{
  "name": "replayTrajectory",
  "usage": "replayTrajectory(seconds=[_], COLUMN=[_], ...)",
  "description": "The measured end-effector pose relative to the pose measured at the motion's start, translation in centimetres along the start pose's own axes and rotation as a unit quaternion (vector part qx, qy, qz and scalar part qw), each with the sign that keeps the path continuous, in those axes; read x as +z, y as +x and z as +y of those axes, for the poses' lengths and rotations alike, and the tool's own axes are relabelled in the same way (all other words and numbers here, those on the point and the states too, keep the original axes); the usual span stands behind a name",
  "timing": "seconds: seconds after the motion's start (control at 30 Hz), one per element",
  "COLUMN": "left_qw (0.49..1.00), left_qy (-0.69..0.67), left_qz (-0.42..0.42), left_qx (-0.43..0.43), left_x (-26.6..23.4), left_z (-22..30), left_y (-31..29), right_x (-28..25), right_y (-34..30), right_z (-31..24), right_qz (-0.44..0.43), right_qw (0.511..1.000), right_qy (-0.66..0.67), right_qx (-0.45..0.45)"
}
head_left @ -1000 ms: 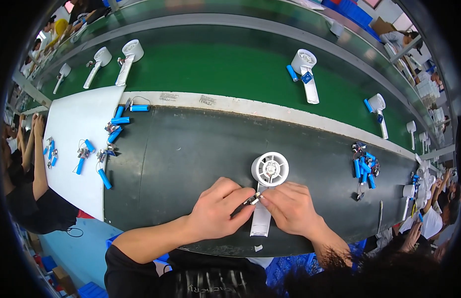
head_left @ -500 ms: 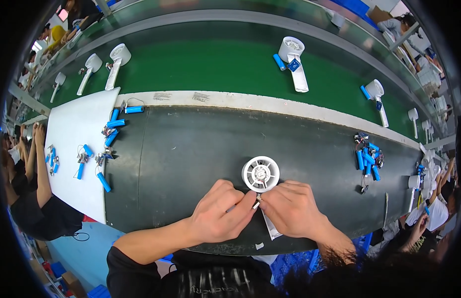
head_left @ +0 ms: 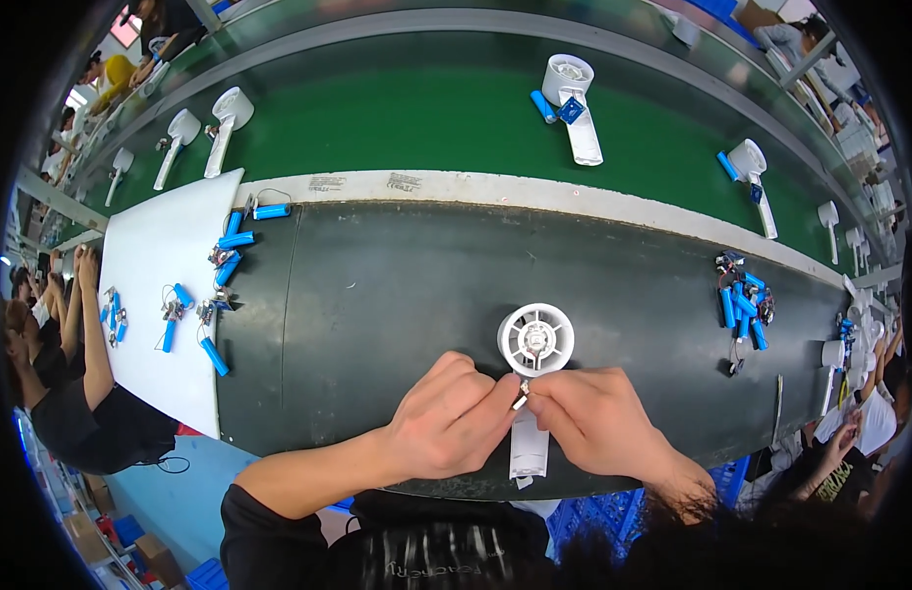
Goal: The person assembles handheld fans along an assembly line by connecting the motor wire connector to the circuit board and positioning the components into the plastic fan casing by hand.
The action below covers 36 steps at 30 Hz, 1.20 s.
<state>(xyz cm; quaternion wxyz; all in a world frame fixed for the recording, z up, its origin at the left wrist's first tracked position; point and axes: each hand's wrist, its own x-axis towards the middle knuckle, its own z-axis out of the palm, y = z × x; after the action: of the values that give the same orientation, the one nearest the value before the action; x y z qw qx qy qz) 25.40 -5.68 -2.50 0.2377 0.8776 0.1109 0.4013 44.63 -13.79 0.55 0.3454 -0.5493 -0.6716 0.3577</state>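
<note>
A white handheld fan housing [head_left: 572, 339] lies on the dark table in front of me, its round head with spokes pointing away and its open handle [head_left: 529, 449] toward me. At the neck of the fan, my left hand [head_left: 448, 418] is closed, thumb and finger pinching a small whitish piece with a metallic-looking end [head_left: 521, 401]. My right hand [head_left: 601, 421] is closed against the same spot, its fingertips meeting the left ones just below the round head. What the right fingertips pinch is too small and covered to make out.
Blue battery cells with wired boards lie piled at the right [head_left: 741, 307] and along a white sheet [head_left: 161, 256] at the left. Beyond a pale ledge [head_left: 446, 187], a green conveyor belt [head_left: 397, 118] carries several white fans. Co-workers sit on both sides.
The fan has shifted slightly right, and its handle now points straight toward me instead of slanting right. More of the handle shows between my hands. Both hands stay at the neck.
</note>
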Motion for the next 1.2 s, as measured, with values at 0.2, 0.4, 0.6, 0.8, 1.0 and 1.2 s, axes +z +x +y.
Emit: replayTrajectory(seconds=[0.2,0.4,0.6,0.8,1.0,1.2], left_qw=[1.0,0.999,1.0,0.997,0.995,0.996], left_qy=[0.02,0.044,0.018,-0.028,-0.043,-0.045], left_qz=[-0.002,-0.009,-0.012,-0.004,-0.007,-0.015], left_qx=[0.021,0.031,-0.004,-0.067,-0.086,-0.079], left_x=[-0.4,-0.2,0.3,-0.3,-0.2,-0.1], left_z=[0.1,0.4,0.2,0.3,0.4,0.4], left_y=[-0.1,0.0,0.3,1.1,0.9,0.8], right_x=[0.5,0.5,0.6,-0.1,-0.3,0.1], right_y=[0.1,0.0,0.0,-0.3,-0.2,0.0], right_z=[0.0,-0.6,-1.2,-0.6,-0.2,0.2], right_qz=[0.039,0.05,0.048,0.055,0.074,0.084], right_qw=[0.998,0.998,0.996,0.998,0.994,0.992], right_qy=[-0.039,-0.022,0.024,-0.017,-0.067,-0.064], right_qx=[-0.041,-0.006,0.066,-0.001,-0.052,-0.062])
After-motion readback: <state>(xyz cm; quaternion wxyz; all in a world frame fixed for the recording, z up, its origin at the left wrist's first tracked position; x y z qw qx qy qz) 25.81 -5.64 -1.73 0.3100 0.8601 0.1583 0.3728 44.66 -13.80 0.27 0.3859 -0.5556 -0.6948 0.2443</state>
